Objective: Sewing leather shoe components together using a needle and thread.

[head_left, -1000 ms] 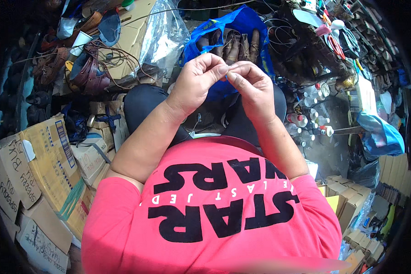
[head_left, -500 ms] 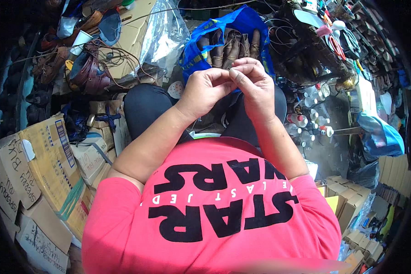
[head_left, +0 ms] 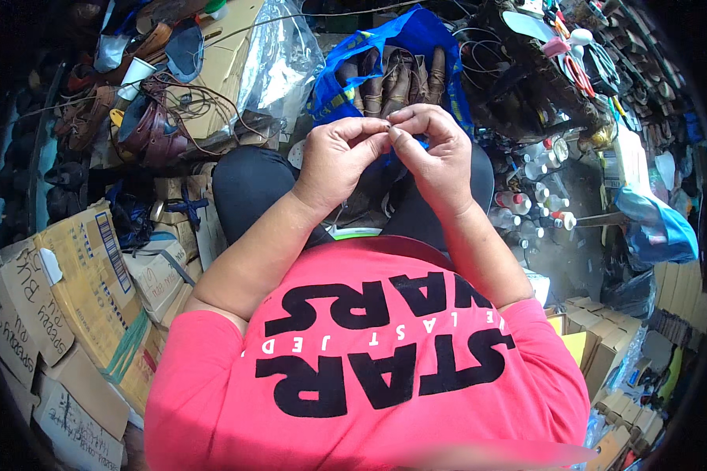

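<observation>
Above my lap, my left hand [head_left: 339, 159] and my right hand [head_left: 434, 155] meet fingertip to fingertip. Both are closed in a pinch around something tiny and dark, too small to name. Just beyond the hands stands a blue bag [head_left: 330, 78], its mouth spread open. Several brown, elongated pieces [head_left: 398, 82] stand upright inside it, some bound with cord; their kind is unclear. My dark-clad knees lie on either side beneath my hands.
Cardboard boxes [head_left: 82, 259] crowd the left. Leather shoe pieces [head_left: 145, 129], a white cup [head_left: 136, 77] and loose cords lie at the upper left, beside clear plastic sheeting [head_left: 279, 63]. Several bottles [head_left: 538, 204] stand at right, near a blue plastic bag [head_left: 656, 228].
The fingertips have shifted slightly left and now touch more end to end, with a tiny dark speck showing between them. The right index finger is less raised.
</observation>
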A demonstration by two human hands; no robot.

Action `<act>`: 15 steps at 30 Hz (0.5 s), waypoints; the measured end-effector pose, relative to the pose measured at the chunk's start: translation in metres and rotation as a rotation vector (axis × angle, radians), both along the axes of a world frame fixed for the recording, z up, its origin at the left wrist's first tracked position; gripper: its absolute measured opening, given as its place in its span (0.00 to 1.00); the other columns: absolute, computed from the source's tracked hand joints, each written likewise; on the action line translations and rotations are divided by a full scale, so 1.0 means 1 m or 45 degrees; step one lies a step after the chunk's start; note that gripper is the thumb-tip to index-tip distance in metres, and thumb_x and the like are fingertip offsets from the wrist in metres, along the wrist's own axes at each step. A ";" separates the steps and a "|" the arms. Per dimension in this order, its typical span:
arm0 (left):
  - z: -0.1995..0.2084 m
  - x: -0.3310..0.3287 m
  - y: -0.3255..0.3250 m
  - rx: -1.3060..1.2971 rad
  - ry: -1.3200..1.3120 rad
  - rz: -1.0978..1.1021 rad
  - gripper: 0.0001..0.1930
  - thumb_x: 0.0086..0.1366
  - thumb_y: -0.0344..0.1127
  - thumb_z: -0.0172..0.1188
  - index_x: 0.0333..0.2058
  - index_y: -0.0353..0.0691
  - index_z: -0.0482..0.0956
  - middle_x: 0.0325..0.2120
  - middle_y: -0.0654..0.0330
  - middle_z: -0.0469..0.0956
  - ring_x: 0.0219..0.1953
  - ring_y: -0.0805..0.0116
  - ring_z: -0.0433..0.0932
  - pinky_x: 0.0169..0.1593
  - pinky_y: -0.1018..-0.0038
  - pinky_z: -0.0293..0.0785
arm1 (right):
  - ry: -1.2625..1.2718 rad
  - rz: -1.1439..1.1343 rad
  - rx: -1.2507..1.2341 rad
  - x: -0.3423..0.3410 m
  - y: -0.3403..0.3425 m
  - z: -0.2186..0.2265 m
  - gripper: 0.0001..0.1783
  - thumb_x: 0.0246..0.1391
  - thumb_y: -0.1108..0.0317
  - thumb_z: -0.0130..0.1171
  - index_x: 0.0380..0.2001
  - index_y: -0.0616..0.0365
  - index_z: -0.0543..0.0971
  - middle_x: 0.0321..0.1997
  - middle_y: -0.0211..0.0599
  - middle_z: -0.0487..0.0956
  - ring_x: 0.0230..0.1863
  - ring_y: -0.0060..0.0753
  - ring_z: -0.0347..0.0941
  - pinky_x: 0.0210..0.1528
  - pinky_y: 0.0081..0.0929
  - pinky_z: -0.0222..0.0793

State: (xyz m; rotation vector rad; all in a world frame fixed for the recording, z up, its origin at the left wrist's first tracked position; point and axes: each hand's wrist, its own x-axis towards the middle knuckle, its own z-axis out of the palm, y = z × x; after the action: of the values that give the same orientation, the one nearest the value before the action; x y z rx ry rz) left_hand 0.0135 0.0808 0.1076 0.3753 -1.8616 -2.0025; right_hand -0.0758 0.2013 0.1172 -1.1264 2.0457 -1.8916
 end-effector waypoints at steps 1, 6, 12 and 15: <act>0.000 0.000 0.000 0.013 0.006 0.006 0.07 0.57 0.27 0.60 0.35 0.34 0.80 0.27 0.65 0.79 0.29 0.83 0.73 0.33 0.85 0.70 | 0.010 -0.005 0.002 0.000 0.000 0.001 0.02 0.43 0.77 0.60 0.21 0.62 0.76 0.34 0.35 0.75 0.38 0.25 0.71 0.41 0.20 0.66; 0.001 0.001 0.001 -0.031 -0.006 0.023 0.06 0.56 0.26 0.60 0.34 0.34 0.80 0.26 0.65 0.79 0.29 0.82 0.73 0.33 0.84 0.71 | 0.056 -0.004 0.032 -0.001 0.001 0.002 0.02 0.42 0.77 0.60 0.21 0.62 0.76 0.33 0.35 0.76 0.38 0.26 0.71 0.42 0.21 0.65; 0.000 0.001 0.000 -0.104 0.000 0.048 0.06 0.55 0.27 0.61 0.33 0.35 0.81 0.26 0.63 0.79 0.28 0.81 0.74 0.33 0.83 0.71 | 0.072 -0.012 0.066 0.000 0.002 0.006 0.02 0.39 0.76 0.59 0.20 0.61 0.76 0.32 0.35 0.77 0.38 0.27 0.71 0.42 0.22 0.65; 0.000 0.000 0.000 -0.136 0.002 0.054 0.06 0.55 0.27 0.61 0.33 0.35 0.81 0.26 0.62 0.79 0.28 0.81 0.74 0.33 0.82 0.71 | 0.077 -0.006 0.075 -0.001 0.002 0.007 0.01 0.39 0.76 0.59 0.20 0.61 0.76 0.32 0.35 0.77 0.38 0.27 0.72 0.42 0.23 0.65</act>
State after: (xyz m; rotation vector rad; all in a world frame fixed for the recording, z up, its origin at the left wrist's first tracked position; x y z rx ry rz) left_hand 0.0140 0.0810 0.1075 0.3789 -1.9338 -1.8663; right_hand -0.0764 0.2032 0.1241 -1.1791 2.1229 -1.8079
